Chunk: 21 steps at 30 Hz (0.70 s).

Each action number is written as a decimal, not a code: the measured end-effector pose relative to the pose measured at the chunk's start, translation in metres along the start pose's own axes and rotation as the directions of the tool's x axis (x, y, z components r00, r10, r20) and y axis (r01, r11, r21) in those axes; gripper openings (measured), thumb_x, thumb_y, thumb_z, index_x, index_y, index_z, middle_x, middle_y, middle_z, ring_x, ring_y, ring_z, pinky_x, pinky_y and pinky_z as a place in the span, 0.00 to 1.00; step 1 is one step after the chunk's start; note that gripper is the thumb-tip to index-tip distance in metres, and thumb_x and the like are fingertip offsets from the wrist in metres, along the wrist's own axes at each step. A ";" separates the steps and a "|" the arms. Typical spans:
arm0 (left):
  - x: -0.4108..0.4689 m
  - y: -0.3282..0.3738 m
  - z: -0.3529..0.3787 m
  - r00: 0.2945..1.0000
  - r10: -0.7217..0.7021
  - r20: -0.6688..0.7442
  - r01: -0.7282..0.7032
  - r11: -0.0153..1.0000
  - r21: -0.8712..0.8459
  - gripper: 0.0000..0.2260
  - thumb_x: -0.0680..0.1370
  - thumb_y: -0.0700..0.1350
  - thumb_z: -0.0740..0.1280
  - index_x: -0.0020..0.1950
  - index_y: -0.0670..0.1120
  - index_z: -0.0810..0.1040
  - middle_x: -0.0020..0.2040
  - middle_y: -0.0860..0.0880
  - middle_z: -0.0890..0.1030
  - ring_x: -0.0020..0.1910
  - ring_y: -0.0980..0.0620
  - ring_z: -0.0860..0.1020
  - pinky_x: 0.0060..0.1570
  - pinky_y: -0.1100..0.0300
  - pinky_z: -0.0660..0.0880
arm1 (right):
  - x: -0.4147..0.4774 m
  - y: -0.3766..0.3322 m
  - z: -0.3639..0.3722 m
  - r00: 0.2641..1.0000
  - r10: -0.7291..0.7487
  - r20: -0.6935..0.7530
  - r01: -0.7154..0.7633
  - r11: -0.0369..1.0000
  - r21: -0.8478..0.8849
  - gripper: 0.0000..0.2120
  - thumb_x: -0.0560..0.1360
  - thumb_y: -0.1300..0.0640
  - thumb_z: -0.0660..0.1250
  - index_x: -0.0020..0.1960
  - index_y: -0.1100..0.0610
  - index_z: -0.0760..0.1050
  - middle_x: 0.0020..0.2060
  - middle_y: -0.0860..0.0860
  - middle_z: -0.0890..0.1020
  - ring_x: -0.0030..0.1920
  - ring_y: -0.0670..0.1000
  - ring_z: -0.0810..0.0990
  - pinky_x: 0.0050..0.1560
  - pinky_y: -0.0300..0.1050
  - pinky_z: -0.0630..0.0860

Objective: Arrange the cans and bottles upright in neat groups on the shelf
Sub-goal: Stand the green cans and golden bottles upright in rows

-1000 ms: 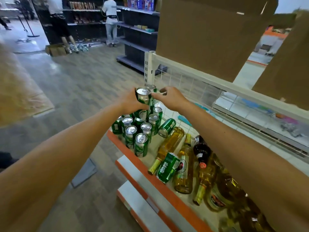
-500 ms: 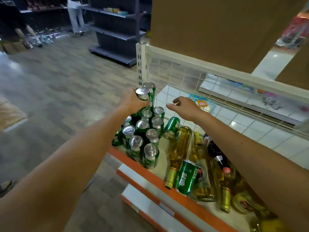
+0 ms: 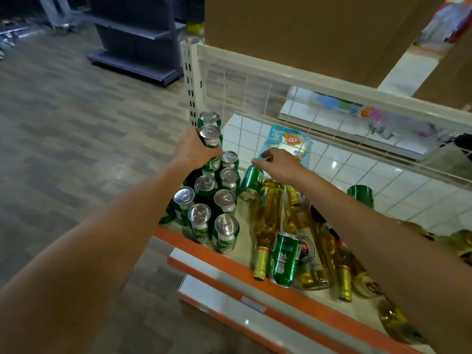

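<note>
While the left hand (image 3: 195, 149) keeps its fingers wrapped round a green can (image 3: 210, 136) at the back of the block of upright cans (image 3: 212, 200), raised above their tops, the right hand (image 3: 279, 163) has left it. A second ago both hands met at that can. Half a second ago the right one had drawn off to the right of the block. Now it hangs lower, just right of the block's back row, over a tipped can (image 3: 251, 180) lying on its side. Its fingers are loosely bent and hold nothing; whether they touch the tipped can cannot be told. Another can (image 3: 210, 118) sits high behind the gripped one, by the white slotted post (image 3: 191, 80) at the block's rear. Right of the block, amber bottles (image 3: 268, 213) lie flat on the shelf (image 3: 178, 241), necks toward its orange front edge, and a loose can (image 3: 284, 259) lies across them, as before. Farther right of the block, beyond the right forearm, one more green can (image 3: 360, 195) shows, out of sight in the earlier views.
</note>
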<state>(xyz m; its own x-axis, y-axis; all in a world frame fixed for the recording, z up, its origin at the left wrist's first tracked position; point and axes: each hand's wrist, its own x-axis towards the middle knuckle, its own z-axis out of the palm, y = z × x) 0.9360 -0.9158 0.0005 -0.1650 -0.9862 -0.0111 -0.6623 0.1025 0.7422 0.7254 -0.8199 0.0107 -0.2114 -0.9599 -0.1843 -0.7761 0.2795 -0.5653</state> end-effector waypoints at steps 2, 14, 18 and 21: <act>-0.002 -0.001 0.000 1.000 -0.005 0.006 0.005 1.000 0.000 0.29 0.67 0.53 0.80 0.60 0.47 0.70 0.51 0.52 0.76 0.50 0.52 0.74 0.49 0.56 0.72 | -0.001 0.002 0.002 1.000 0.008 0.004 -0.008 1.000 0.008 0.30 0.77 0.39 0.64 0.71 0.58 0.70 0.67 0.55 0.75 0.65 0.56 0.74 0.63 0.50 0.72; 0.002 -0.003 0.005 0.999 -0.021 0.047 0.019 0.999 0.027 0.31 0.66 0.53 0.80 0.64 0.47 0.73 0.54 0.49 0.80 0.53 0.47 0.78 0.54 0.52 0.76 | -0.028 0.018 -0.007 0.999 0.041 0.008 -0.040 0.998 -0.057 0.30 0.78 0.41 0.65 0.71 0.60 0.69 0.66 0.57 0.75 0.63 0.56 0.75 0.58 0.46 0.72; -0.002 -0.004 0.004 0.999 -0.029 0.039 0.028 0.999 0.027 0.36 0.64 0.53 0.80 0.67 0.46 0.70 0.56 0.48 0.79 0.54 0.46 0.78 0.57 0.47 0.77 | -0.043 0.027 -0.007 0.998 0.065 -0.001 -0.065 0.996 -0.055 0.30 0.77 0.42 0.65 0.71 0.61 0.69 0.67 0.57 0.75 0.64 0.56 0.75 0.60 0.47 0.73; -0.021 0.002 0.000 0.999 -0.023 0.026 0.022 0.999 0.039 0.35 0.64 0.51 0.80 0.66 0.45 0.68 0.56 0.48 0.78 0.54 0.46 0.78 0.56 0.48 0.77 | -0.061 0.030 -0.003 0.998 0.062 0.012 -0.061 0.997 -0.052 0.30 0.78 0.42 0.65 0.72 0.61 0.69 0.68 0.57 0.74 0.66 0.56 0.74 0.63 0.49 0.73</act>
<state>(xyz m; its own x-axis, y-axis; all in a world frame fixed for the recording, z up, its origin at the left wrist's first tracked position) 0.9379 -0.8946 0.0022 -0.1689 -0.9846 -0.0456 -0.6941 0.0860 0.7147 0.7126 -0.7530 0.0075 -0.2515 -0.9404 -0.2289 -0.7916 0.3360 -0.5104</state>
